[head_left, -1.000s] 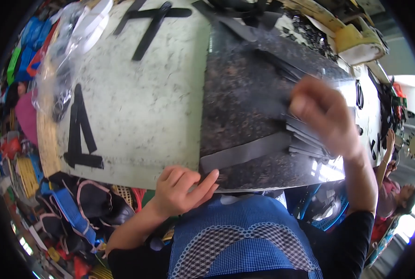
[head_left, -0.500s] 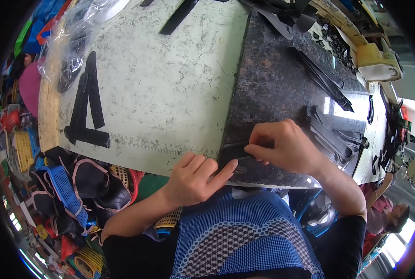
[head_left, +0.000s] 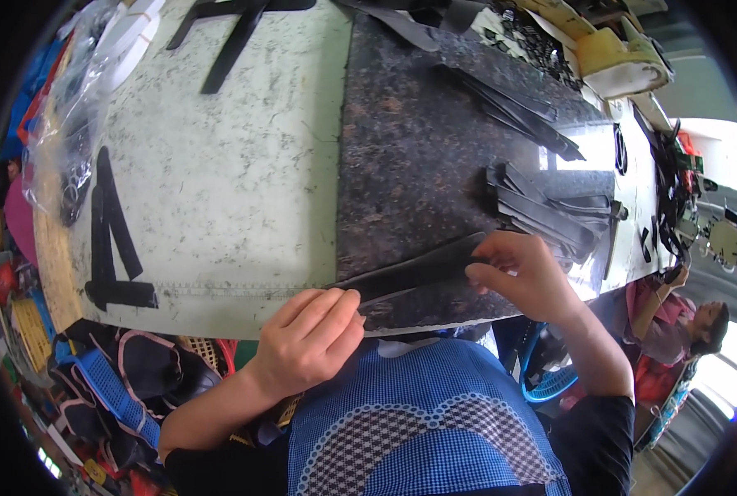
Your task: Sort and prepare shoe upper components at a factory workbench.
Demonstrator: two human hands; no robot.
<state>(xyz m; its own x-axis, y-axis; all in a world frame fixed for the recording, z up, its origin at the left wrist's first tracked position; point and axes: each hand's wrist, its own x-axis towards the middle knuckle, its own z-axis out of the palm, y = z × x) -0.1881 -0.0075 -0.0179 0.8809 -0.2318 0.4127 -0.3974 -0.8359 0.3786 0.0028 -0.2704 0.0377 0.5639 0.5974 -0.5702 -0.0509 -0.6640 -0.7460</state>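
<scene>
A long black strip (head_left: 418, 271) of leather-like material lies slantwise over the dark stone slab (head_left: 410, 182) near the table's front edge. My left hand (head_left: 310, 337) is closed at its left end, where the fingers hide the strip's tip. At the other end my right hand (head_left: 521, 274) has curled fingers with the thumb against the strip's edge. Just beyond my right hand sits a pile of flat black strips (head_left: 542, 211). Another bundle of narrow black strips (head_left: 513, 116) lies farther back on the slab.
The pale board (head_left: 211, 182) has a printed ruler (head_left: 219, 289) along its front. Several black strips (head_left: 119, 240) lie at its left, with a clear plastic bag (head_left: 66, 140) behind them. A blue basket (head_left: 112, 388) and black pieces stand below left. A person (head_left: 666, 318) sits at far right.
My hands have moved apart, and the black strip now stretches between them. My left hand has shifted left and closed. The whole view has shifted, so the table appears farther left.
</scene>
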